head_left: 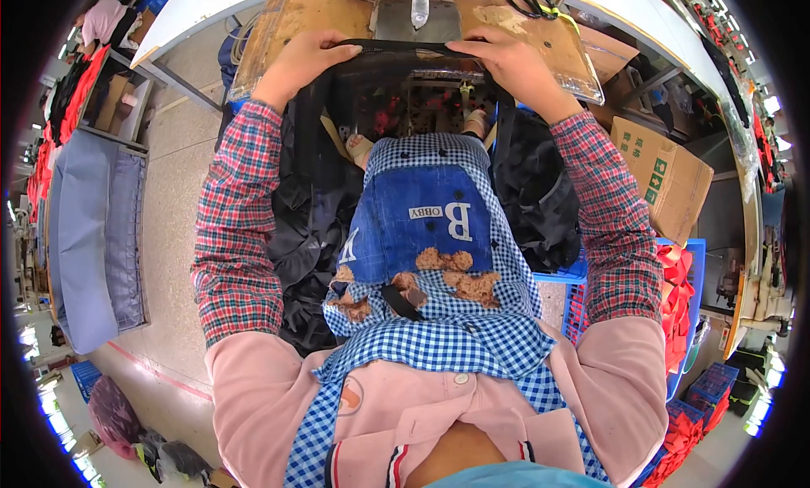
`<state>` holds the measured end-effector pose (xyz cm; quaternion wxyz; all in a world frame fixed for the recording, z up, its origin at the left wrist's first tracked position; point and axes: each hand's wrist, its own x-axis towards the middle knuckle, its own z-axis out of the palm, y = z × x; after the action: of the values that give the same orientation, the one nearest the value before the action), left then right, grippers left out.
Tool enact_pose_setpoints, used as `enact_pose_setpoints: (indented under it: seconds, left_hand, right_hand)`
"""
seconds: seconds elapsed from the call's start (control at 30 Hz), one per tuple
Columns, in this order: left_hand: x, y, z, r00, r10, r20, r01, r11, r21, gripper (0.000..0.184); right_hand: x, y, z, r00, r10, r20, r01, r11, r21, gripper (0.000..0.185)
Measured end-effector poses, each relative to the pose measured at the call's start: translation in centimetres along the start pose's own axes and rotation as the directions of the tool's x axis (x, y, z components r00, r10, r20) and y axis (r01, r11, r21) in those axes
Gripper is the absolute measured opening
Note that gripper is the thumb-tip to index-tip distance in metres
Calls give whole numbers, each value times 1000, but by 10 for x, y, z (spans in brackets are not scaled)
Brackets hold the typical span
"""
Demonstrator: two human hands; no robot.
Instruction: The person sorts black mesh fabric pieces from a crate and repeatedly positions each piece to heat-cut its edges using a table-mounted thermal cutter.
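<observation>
A black fabric piece (396,56) is stretched between my two hands at the front edge of the worn wooden worktable (278,32). My left hand (305,62) pinches one end of its top edge between thumb and fingers. At the other end, my right hand (509,59) grips the same edge, fingers closed. The cloth's lower part hangs down toward my lap. Just beyond it, a shiny metal machine part (419,5) points down over a metal plate (415,22).
Black-handled scissors (533,0) lie on the table's right side. Heaps of black cloth (316,235) flank my legs. On the right stand a cardboard box (661,180) and a blue crate (697,294) with red fabric. A grey-blue covered cart (93,235) stands left.
</observation>
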<state>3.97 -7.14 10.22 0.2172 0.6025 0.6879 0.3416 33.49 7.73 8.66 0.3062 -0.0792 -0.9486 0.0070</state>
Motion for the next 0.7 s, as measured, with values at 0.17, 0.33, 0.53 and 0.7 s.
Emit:
enact_pose_setpoints:
  seconds: [0.17, 0.33, 0.53, 0.7]
  left_hand:
    - [22, -19, 9, 999, -9, -52, 11, 1000, 24, 38]
    - [23, -8, 6, 999, -51, -12, 52, 991, 126, 39]
    - [29, -13, 10, 999, -4, -40, 9, 992, 125, 38]
    - [30, -16, 12, 997, 9, -72, -1, 995, 100, 38]
  right_hand:
    - [7, 12, 12, 997, 21, 70, -18, 999, -44, 39]
    - [9, 22, 17, 998, -11, 54, 13, 999, -36, 38]
    - [13, 18, 12, 999, -1, 48, 2, 1000, -26, 34]
    - [14, 20, 14, 999, 8, 41, -7, 1000, -18, 34]
